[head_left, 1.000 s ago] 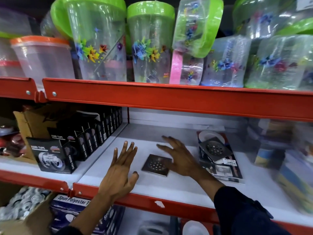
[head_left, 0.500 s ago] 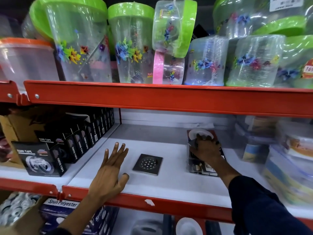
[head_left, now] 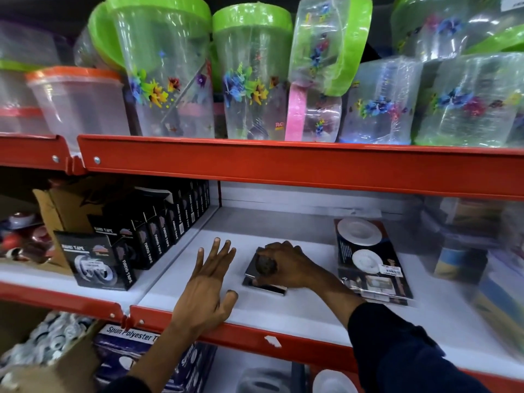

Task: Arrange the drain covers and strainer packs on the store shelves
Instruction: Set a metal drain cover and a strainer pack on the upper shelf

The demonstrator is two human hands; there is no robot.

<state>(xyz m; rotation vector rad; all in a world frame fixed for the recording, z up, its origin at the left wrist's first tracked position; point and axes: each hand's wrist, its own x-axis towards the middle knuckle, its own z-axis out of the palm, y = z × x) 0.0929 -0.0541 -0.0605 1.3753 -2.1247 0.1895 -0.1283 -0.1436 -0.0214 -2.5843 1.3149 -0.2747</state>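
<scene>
1. Since half a second ago, right hand [head_left: 286,265] has left the pack [head_left: 371,262] and now lies curled on the cover [head_left: 263,275], mid-shelf [head_left: 312,307], seemingly clasping a second cover; grip unclear.
2. Left hand [head_left: 208,282] rests nearby, spread, empty.
3. Pack: light, slippery film; lift by edges.
4. Cover looks stiff, thin metal; pinch opposite edges.

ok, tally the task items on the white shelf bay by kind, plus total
drain covers: 2, it seems; one tilted under the right hand, over one lying flat
strainer packs: 2 at least, stacked; the lower one shows only an edge
total: 4, maybe more hidden in the pack stack
</scene>
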